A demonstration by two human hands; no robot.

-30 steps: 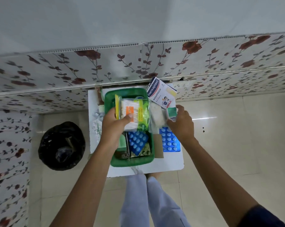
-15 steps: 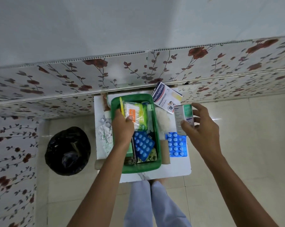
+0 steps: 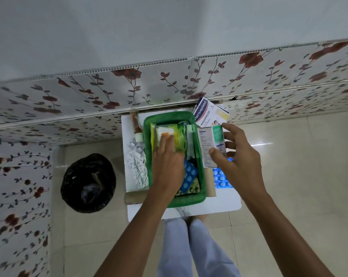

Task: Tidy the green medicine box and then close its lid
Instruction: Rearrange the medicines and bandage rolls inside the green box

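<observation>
The green medicine box stands open on a small white table. Inside it lie a yellow-green packet, a white sachet, and a blue blister strip. My left hand lies flat inside the box, pressing on the yellow-green packet. My right hand holds a white-and-green Optibex carton upright just outside the box's right wall. No lid is visible.
A Hansaplast plaster box lies at the table's back right. A blue blister sheet and a cardboard tube lie right of the box. A brown bottle and silver blister strips lie left. A black bin stands on the floor.
My right hand has lifted the Optibex carton from the table and brought it left against the box's right wall. My left hand has flattened onto the packet in the box.
</observation>
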